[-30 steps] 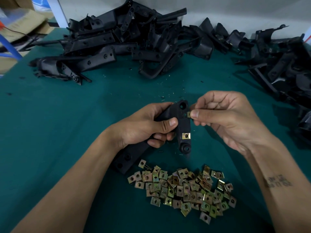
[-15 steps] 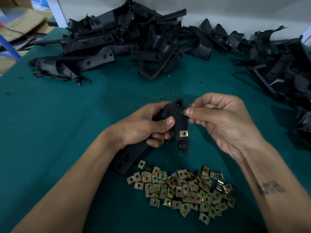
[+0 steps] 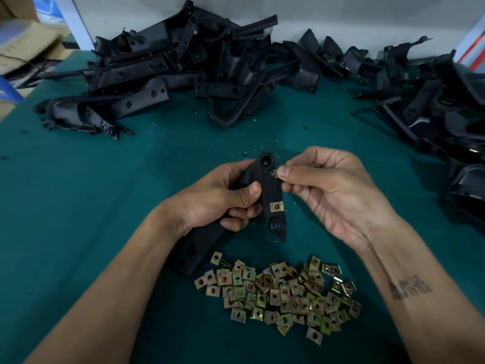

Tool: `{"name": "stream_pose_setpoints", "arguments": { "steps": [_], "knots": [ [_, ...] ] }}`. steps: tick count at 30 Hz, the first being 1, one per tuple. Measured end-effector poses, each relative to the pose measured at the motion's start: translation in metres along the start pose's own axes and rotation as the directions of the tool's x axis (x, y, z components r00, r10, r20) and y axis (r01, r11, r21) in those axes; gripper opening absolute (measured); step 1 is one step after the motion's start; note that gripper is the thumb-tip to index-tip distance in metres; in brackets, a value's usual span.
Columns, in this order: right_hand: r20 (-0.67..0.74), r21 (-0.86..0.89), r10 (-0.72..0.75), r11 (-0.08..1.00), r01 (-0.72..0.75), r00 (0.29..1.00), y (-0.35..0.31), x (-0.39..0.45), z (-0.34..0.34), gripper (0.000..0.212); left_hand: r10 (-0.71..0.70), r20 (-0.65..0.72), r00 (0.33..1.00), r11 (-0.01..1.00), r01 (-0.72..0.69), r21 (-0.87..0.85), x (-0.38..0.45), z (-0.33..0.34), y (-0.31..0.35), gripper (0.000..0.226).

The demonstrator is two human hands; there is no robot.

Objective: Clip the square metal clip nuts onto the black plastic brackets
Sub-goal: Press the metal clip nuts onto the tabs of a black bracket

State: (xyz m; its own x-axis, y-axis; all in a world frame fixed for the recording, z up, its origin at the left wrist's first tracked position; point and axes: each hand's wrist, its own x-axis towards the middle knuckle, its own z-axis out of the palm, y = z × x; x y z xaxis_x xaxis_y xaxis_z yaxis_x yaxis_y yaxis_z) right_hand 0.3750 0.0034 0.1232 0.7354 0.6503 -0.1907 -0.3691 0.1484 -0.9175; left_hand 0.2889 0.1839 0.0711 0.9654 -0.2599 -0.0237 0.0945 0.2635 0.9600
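A single wide-angle view looks forward and steeply down from the person's head onto a green table (image 3: 78, 206). It sits close above both forearms, which enter from the near left and near right corners and meet at mid-frame, where the left hand (image 3: 215, 200) and right hand (image 3: 338, 195) fill the centre. A heap of clip nuts (image 3: 278, 292) lies just nearer than the hands. The far edge takes in piles of black brackets (image 3: 168, 69) running from far left to far right against a pale wall (image 3: 341, 14). Straight lines bow toward the frame's edges
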Motion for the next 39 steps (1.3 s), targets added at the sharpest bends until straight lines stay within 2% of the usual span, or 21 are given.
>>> {"name": "stream_pose_setpoints", "arguments": {
  "steps": [4,7,13,17,19,22,24,27,29,34,39],
  "knots": [
    [-0.046,0.033,-0.015,0.999,0.016,0.999,0.002,-0.001,0.004,0.016,-0.009,-0.036,0.999,1.000,0.009,-0.003,0.002,0.001,0.000,0.028],
    [-0.081,0.022,-0.045,0.999,0.047,0.996,0.005,-0.002,0.008,0.018,0.003,-0.060,0.998,1.000,-0.004,-0.009,0.002,0.000,-0.001,0.021],
    [-0.145,-0.193,-0.256,0.955,0.227,0.956,0.013,-0.004,0.011,0.019,0.032,-0.079,0.996,0.999,-0.034,-0.025,0.002,0.002,-0.002,0.012],
    [-0.098,-0.324,-0.413,0.873,0.364,0.905,0.019,-0.006,0.012,0.019,0.068,-0.103,0.992,0.996,-0.074,-0.056,0.002,0.003,-0.002,0.011],
    [-0.060,-0.400,-0.480,0.815,0.420,0.875,0.022,-0.009,0.014,0.014,0.101,-0.134,0.986,0.991,-0.112,-0.080,0.003,0.003,-0.002,0.009],
    [0.011,-0.633,-0.601,0.615,0.471,0.799,0.030,-0.012,0.020,0.021,0.152,-0.186,0.971,0.981,-0.171,-0.092,0.004,0.004,-0.002,0.008],
    [0.035,-0.709,-0.660,0.512,0.484,0.750,0.035,-0.012,0.025,0.024,0.159,-0.217,0.963,0.978,-0.184,-0.098,0.005,0.005,-0.002,0.016],
    [0.036,-0.713,-0.717,0.470,0.521,0.697,0.041,-0.011,0.028,0.028,0.149,-0.265,0.953,0.979,-0.179,-0.093,0.007,0.006,-0.004,0.027],
    [0.056,-0.714,-0.759,0.424,0.558,0.649,0.044,-0.009,0.026,0.029,0.154,-0.275,0.949,0.979,-0.185,-0.091,0.006,0.006,-0.004,0.022],
    [0.194,-0.756,-0.824,0.220,0.616,0.532,0.045,-0.005,0.019,0.032,0.148,-0.253,0.956,0.984,-0.169,-0.064,0.004,0.005,-0.003,0.010],
    [0.184,-0.763,-0.851,0.192,0.618,0.492,0.049,-0.006,0.019,0.031,0.152,-0.256,0.955,0.983,-0.172,-0.058,0.003,0.005,-0.004,0.007]
  ]
}}
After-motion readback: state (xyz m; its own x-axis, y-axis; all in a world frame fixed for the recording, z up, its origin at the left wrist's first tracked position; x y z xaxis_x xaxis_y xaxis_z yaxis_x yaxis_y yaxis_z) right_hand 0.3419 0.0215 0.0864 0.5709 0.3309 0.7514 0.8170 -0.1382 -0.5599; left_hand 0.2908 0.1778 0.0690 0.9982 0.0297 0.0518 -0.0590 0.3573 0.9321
